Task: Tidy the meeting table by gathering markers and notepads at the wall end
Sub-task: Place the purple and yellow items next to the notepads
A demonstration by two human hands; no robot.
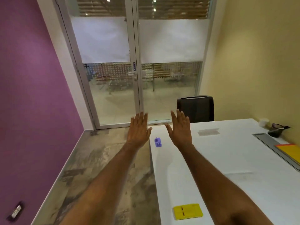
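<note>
Both arms stretch forward over the left part of the white meeting table (235, 159). My left hand (139, 129) is flat with fingers apart, past the table's left edge and above the floor, holding nothing. My right hand (180, 129) is also flat and empty, above the table's far left corner. Between them on the table lies a small purple object (157, 142). A yellow notepad-like block (188, 211) lies near the front left edge. An orange and yellow notepad (289, 151) rests at the right edge by the yellow wall.
A dark chair (195, 108) stands at the table's far end before the glass doors (138, 70). A grey cable tray (274, 145) runs along the table's right side, with a black object (276, 130) and a white cup (263, 122) beyond it. A grey folded card (208, 132) lies mid-table.
</note>
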